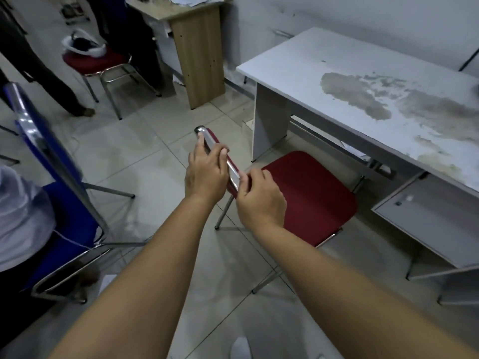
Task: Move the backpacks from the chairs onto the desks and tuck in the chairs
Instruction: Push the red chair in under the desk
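Observation:
A red chair [308, 195] with a chrome frame stands in front of a grey desk [324, 73] with a stained top. The seat is bare and its front edge lies partly under the desk. My left hand [206, 172] grips the chrome top rail of the chair's backrest near its far end. My right hand [259, 195] grips the same rail at its near end. No backpack shows on this chair or on this desk.
A blue chair [64, 203] stands at the left with a seated person in white [20, 216]. A second red chair [98, 63] at the back holds a white and dark object [84, 46]. A wooden desk [197, 47] stands behind it. Someone's legs [46, 73] are at far left.

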